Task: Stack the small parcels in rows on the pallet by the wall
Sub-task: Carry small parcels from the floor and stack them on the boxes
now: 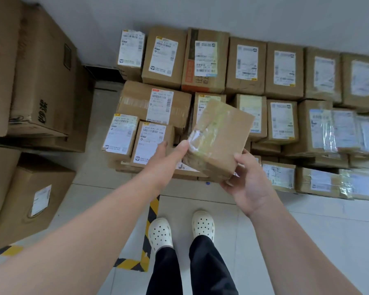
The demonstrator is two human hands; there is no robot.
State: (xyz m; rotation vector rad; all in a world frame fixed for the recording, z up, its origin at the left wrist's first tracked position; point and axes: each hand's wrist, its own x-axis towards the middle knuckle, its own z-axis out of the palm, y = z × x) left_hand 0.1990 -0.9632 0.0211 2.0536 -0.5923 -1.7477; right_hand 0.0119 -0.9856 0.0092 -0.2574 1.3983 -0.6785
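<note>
**Loose grip over a crowded stack**

Could go wrong first at the left hand point(168, 154): fingers stretched out and released, only the thumb tip pressing the glossy taped corner of the held parcel point(219, 139). Could skid there, given slick tape and a single point of contact. Hangs tilted in the air above the front rows, label side out of sight, so may well need a turn before landing face up like its neighbours. Rests mostly on the right hand point(247, 179), fingers curled and grasping the near right corner from beneath. Could pivot out of that one-corner hold and drop onto the parcels below, or knock the labelled parcel point(149, 143) just beside the left hand off its perch. Leaves little obvious gap in the rows, so could end up set crooked on an uneven top.

Containers, left to right:

- Large cartons point(41, 71) stacked at far left, with another carton point(30, 199) nearer on the floor: all closed, contents hidden.
- Wide parcel point(156, 105) behind the labelled one, taped shut.
- Back row point(205, 60) against the wall point(222, 11), sealed, labels up, contents not visible.
- Low front row point(279, 175) under the right hand, sealed.
- Right-hand parcels point(328, 128), blurred, wrapped in clear tape, shut.

Pallet buried under the stack; cannot tell its edges.
</note>
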